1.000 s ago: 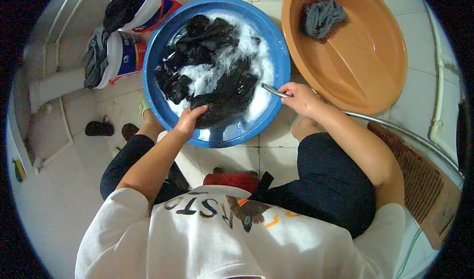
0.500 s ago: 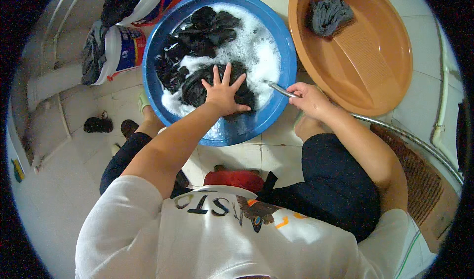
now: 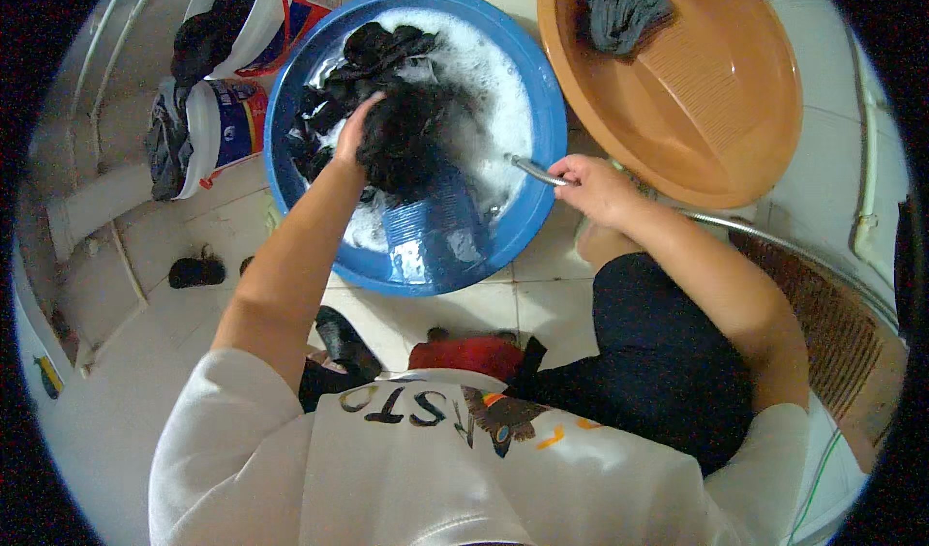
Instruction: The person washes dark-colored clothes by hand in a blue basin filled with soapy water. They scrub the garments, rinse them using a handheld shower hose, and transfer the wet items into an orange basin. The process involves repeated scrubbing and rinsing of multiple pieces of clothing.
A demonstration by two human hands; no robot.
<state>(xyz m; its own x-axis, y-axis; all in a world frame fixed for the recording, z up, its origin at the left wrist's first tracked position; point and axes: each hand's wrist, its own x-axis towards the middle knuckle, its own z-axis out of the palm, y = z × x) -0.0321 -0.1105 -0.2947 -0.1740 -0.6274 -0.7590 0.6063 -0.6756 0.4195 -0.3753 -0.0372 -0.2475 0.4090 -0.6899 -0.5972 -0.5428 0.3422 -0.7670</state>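
A blue basin (image 3: 547, 149) holds foamy water and dark laundry. My left hand (image 3: 356, 138) is at the left side of a black garment (image 3: 411, 140), lifting it in a bunch; most of its fingers are hidden behind the cloth. More black clothes (image 3: 363, 58) lie soaking at the far left of the basin. My right hand (image 3: 595, 186) is closed round the end of a metal hose (image 3: 534, 170), which points over the basin's right rim into the suds. Below the garment, the basin's ridged washboard part (image 3: 435, 212) shows, wet and shiny.
At the right stands an orange basin (image 3: 745, 174) with a grey cloth (image 3: 627, 14) in it. Two white buckets (image 3: 201, 130) with dark clothes are at the left. A red stool (image 3: 464, 354) is in front of me. The hose trails to the right past a brown mat (image 3: 823, 324).
My left hand, spread flat on the black garment before, has moved left and raised it in a bunch, baring the washboard. My right hand still holds the hose. The whole view has shifted slightly.
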